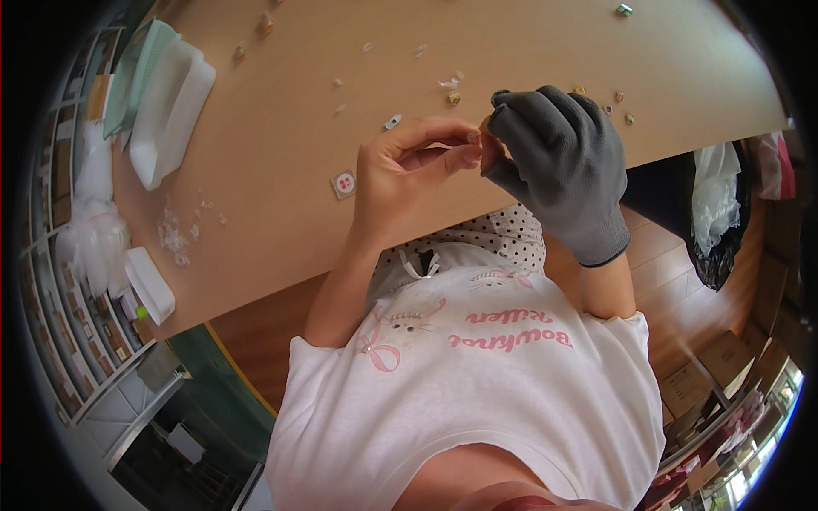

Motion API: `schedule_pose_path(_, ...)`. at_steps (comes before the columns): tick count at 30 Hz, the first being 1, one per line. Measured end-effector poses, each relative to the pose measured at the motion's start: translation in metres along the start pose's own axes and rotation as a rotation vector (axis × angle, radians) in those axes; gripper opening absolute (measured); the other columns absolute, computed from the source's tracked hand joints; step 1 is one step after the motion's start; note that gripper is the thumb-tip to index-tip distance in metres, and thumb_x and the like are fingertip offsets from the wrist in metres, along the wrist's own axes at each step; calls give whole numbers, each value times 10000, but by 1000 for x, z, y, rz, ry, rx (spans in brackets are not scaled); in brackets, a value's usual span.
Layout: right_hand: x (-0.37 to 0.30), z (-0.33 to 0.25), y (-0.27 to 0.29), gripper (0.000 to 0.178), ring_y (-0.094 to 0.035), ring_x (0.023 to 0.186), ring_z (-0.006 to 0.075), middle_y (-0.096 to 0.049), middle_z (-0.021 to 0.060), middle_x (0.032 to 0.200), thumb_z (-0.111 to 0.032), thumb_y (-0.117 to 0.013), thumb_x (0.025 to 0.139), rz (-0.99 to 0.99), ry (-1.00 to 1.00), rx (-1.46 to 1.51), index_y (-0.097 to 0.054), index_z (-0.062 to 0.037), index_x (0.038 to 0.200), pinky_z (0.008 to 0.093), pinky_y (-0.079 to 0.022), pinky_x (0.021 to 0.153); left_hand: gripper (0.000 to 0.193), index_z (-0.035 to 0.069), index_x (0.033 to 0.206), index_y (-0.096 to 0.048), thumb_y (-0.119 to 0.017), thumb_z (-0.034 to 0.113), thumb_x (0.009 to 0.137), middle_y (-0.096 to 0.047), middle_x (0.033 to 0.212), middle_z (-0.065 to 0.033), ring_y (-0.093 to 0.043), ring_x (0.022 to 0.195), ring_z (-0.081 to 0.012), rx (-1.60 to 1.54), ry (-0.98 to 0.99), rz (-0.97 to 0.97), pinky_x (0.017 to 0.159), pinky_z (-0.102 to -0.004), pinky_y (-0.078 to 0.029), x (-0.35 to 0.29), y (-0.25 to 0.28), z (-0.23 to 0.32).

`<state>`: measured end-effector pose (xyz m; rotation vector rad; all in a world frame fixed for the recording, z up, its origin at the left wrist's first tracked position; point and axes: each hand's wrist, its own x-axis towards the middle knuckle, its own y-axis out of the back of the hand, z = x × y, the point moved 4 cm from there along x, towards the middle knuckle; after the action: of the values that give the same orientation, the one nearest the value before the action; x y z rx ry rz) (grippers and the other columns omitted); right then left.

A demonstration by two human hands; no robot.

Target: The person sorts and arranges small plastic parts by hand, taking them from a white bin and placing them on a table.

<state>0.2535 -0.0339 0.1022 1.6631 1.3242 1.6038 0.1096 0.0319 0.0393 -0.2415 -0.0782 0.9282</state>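
We curl our left hand (399, 170) and right hand (558, 157) narrowly, grip unclear; a white tray (170, 115) lies by the table's (273, 136) left edge.

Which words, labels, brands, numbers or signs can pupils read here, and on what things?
White shirt: two rows of pink lettering, upside down here, readable; wording not copied.
Small square on the table: red mark on a pale circle, too small to make out.
Cardboard box: dark marks, too small and blurred to read.
I can make out no other text.
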Motion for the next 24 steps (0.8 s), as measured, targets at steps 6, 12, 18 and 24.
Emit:
schedule_pose_path(6,6,10,19,296,-652,833,243,-677,35,943,-189,-793,625,232,53,-74,-635,-100,858,368,-498,727,154,-53,1003,-704,-716,-3,858,-720,955,-110,-693,868,-156,-62,199,-88,776,-273,-575,0,6,-6)
schedule_pose_path(12,-11,23,-41,152,-613,743,224,-594,10,798,-220,-722,748,-57,2,52,-621,-131,818,356,-474,652,146,-26,1002,-657,-678,-49,860,-720,962,-137,-697,800,-185,-187,167,-111,726,-279,-562,-3,7,-3)
schedule_pose_path(18,-12,22,-39,158,-622,659,186,-652,41,847,-128,-737,777,-27,-237,517,-672,-75,911,310,-477,618,110,-25,910,-608,-694,-54,849,-730,894,-110,-717,769,-156,328,-58,108,663,-244,-567,-4,5,16)
schedule_pose_path(24,-20,16,-41,100,-526,622,69,-639,33,727,-74,-733,830,-52,-492,945,-696,1,885,217,-431,594,106,-30,887,-610,-704,-44,840,-719,768,-83,-693,675,-114,567,-106,141,649,-213,-556,-9,-5,27)
